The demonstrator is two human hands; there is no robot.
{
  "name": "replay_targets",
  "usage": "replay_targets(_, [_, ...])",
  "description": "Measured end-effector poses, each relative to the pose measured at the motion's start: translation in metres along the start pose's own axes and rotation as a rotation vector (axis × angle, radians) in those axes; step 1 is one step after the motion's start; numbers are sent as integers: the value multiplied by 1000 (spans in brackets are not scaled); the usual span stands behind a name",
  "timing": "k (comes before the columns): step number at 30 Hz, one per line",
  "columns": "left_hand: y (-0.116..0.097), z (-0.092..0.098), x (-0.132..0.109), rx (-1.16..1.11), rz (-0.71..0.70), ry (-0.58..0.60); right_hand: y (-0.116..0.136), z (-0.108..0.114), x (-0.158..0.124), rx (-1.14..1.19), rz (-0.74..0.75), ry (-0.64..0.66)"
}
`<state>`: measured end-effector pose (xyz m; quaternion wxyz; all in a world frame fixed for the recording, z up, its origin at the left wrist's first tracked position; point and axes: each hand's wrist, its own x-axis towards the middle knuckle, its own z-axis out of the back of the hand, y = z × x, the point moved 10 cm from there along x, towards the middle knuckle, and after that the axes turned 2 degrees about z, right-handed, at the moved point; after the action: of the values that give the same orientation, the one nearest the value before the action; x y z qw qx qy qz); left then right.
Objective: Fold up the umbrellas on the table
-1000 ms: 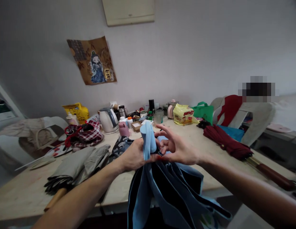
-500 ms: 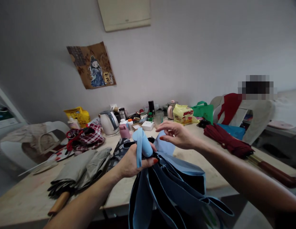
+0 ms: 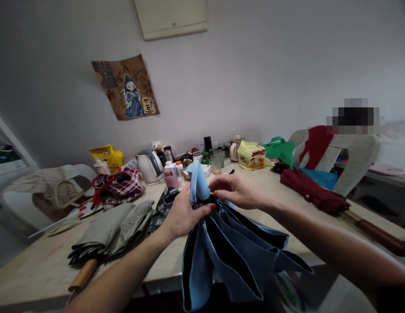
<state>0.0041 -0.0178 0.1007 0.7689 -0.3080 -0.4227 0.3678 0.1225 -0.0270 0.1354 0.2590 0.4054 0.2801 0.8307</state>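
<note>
A light-blue folding umbrella (image 3: pixel 222 252) is held in front of me, its handle pointing up and its loose fabric panels hanging down and fanning out. My left hand (image 3: pixel 184 211) is closed around it just below the handle (image 3: pixel 201 182), thumb across the gathered cloth; a wrist strap loops over the handle's side. My right hand (image 3: pixel 233 191) is curled at the other side, its thumb and fingertips pinching the fabric near the base of the handle. Red polish shows on the nails.
On the table (image 3: pixel 169 261) lie a grey umbrella (image 3: pixel 114 230), a dark camouflage-patterned cloth item (image 3: pixel 159 213) and a dark-red umbrella (image 3: pixel 315 191). Farther back stand a white kettle (image 3: pixel 149 167), a pink bottle (image 3: pixel 171 177), a yellow snack bag (image 3: pixel 251 155) and a green bag (image 3: pixel 280 150). Another person sits at the right.
My right hand has come down and left onto the fabric beside the handle. The umbrella's handle has risen slightly and become more upright, and the panels have swung below.
</note>
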Motion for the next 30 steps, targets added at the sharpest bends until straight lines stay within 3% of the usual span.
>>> replay_targets(2, [2, 1, 1, 16, 13, 14, -6, 20, -10, -23, -49, -188])
replay_targets(4, [6, 3, 1, 21, 27, 28, -8, 31, -21, -15, -85, -251])
replay_targets(10, [7, 0, 4, 24, 42, 46, -16, 5, -39, 74, -211, -25])
replay_targets(18, [-17, -17, 12, -23, 18, 175, -30, -15, -20, 94, -151, -70])
replay_targets(21, [-12, -20, 16, -77, 59, 211, -23, -11, -18, 114, -145, -60])
replay_targets(25, [-10, -17, 21, -105, 83, 184, -4, 14, -28, 110, -162, -122])
replay_targets(30, [-14, -20, 24, -131, 84, 170, -2, 6, -41, -22, -259, 34])
